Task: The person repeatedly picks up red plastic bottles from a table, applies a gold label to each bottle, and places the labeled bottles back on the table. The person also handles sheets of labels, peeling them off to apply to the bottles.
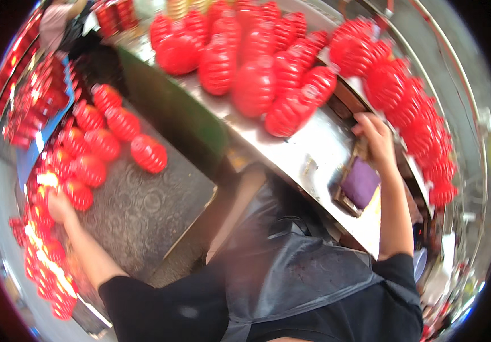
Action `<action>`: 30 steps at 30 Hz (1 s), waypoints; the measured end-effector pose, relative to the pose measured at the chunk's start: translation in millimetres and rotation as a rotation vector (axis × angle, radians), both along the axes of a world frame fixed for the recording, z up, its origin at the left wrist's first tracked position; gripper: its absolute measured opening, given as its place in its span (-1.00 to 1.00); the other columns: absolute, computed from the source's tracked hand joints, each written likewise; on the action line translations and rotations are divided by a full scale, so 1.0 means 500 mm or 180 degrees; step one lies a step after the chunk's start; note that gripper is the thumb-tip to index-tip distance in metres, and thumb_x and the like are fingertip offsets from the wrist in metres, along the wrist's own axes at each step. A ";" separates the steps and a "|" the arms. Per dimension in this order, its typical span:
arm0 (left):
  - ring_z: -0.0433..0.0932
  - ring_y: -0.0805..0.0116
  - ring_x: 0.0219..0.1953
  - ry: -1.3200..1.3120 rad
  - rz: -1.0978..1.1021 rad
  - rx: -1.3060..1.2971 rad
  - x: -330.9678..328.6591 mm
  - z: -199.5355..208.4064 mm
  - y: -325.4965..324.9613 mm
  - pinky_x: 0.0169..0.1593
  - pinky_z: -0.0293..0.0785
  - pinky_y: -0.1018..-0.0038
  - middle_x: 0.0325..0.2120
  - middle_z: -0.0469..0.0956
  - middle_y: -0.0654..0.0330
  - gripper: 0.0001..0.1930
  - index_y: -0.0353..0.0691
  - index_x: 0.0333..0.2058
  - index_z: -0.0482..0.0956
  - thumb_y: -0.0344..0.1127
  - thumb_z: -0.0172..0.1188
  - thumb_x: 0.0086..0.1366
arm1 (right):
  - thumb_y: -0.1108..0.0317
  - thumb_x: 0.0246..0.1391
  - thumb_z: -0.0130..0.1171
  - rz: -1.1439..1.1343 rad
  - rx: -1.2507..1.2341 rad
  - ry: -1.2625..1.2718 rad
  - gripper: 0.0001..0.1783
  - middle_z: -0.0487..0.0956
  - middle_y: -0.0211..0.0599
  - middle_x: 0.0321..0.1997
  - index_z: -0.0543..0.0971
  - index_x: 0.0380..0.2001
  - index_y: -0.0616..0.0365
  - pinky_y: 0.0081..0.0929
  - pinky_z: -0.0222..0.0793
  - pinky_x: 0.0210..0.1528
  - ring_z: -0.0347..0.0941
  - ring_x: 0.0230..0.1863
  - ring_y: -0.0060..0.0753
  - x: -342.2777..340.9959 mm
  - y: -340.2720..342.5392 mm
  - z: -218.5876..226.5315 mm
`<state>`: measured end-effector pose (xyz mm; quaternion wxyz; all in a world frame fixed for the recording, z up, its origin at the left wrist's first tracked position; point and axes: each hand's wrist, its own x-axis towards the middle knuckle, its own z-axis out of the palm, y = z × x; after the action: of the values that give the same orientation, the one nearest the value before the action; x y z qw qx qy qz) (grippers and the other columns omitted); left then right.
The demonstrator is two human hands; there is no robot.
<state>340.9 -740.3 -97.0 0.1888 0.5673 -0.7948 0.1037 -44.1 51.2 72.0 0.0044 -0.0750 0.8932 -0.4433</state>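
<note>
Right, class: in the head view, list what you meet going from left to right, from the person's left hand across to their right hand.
left hand → red ribbed bottles on the dark mat → green panel → red bottles heaped on the steel counter → purple pad → right hand

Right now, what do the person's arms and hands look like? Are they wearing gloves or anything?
No gloves: the left hand and the right hand are both bare, and so are the forearms. Short black sleeves end above the elbows. Over the black top hangs a dark grey, slightly shiny apron. No watch, rings or bracelets can be made out, though the picture is blurry.
</note>
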 end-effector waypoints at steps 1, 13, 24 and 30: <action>0.67 -0.16 -0.09 0.0053 -0.0186 -0.0286 -0.009 0.016 0.017 -0.04 0.57 0.00 -0.13 0.71 -0.03 -0.59 -0.12 -0.04 0.70 0.05 0.15 0.41 | 0.05 0.36 0.19 0.0132 0.0136 0.0292 -0.54 0.71 -0.30 -0.21 0.65 0.07 0.20 -0.47 0.49 -0.09 0.61 -0.17 -0.52 -0.002 -0.057 0.003; 0.69 0.38 -0.23 0.2489 -0.3385 0.1939 -0.504 0.195 0.692 -0.08 0.58 0.45 -0.27 0.74 0.12 -0.84 -0.30 -0.15 0.73 -0.41 0.33 0.33 | 0.02 0.24 0.12 0.1103 0.2145 0.0617 -0.55 0.68 0.11 -0.26 0.54 -0.13 0.26 0.05 0.53 -0.09 0.65 -0.16 0.18 -0.013 -0.243 0.069; 0.60 0.04 0.07 0.1934 -0.5094 0.2127 -0.770 0.240 1.078 0.14 0.52 0.29 0.03 0.60 -0.03 -0.61 -0.30 0.04 0.61 -0.42 0.34 0.21 | 0.26 0.33 0.11 -0.2182 -0.0769 0.0544 -0.86 0.49 -0.53 -0.53 0.54 -0.30 0.04 -0.68 0.23 -0.66 0.35 -0.67 -0.69 0.362 0.563 0.279; 0.40 -0.11 0.32 0.1930 -0.4900 0.2084 -0.939 0.219 1.177 0.40 0.26 0.18 0.26 0.44 -0.18 -0.32 -0.39 0.34 0.32 -0.33 0.33 0.30 | 0.14 0.41 0.09 -0.3702 -0.1211 0.1635 -0.68 0.40 -0.55 -0.69 0.52 -0.44 0.02 -0.57 0.03 -0.77 0.21 -0.80 -0.61 0.464 0.895 0.297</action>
<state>-128.8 -152.0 12.3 0.2367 -0.0956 -0.8615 -0.4390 188.0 498.5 220.7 -0.4619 0.3166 0.6670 -0.4915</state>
